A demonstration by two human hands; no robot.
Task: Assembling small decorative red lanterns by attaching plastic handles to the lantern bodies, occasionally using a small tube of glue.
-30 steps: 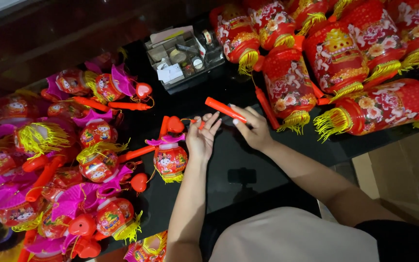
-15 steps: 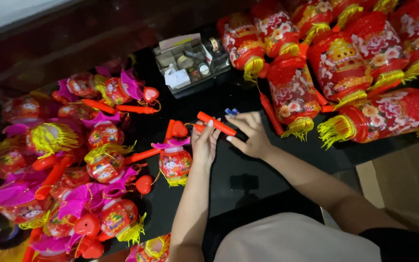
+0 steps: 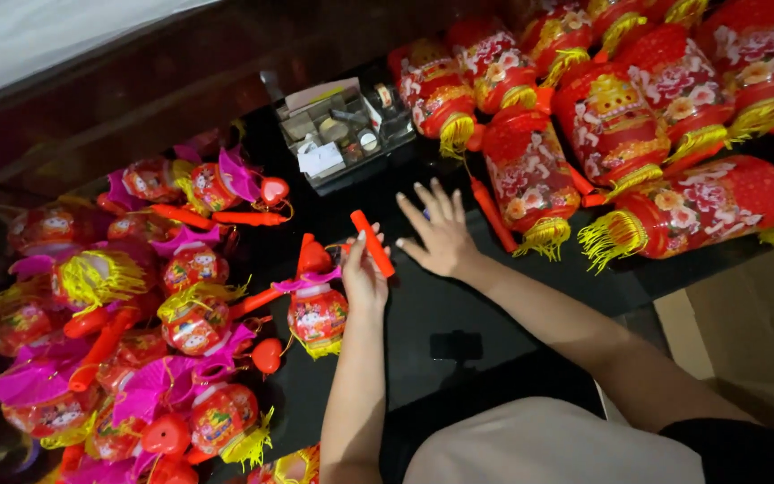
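I am holding a red stick in my left hand, my grip closed around its lower end so that it is tilting up and away from me over the black worktop. Just to the left of that hand a small round lantern with a pink fan is standing on the worktop, near my wrist but not touching it as far as I can tell. My right hand is resting flat beside the stick, fingers spread, its grip wide open and holding nothing. As I judge it, the stick could slip, since I am only pinching one end, or my left forearm could be knocking the small lantern over. Farther off, a grey tray of small parts is sitting, and big red lanterns with yellow tassels are lying crowded to the right.
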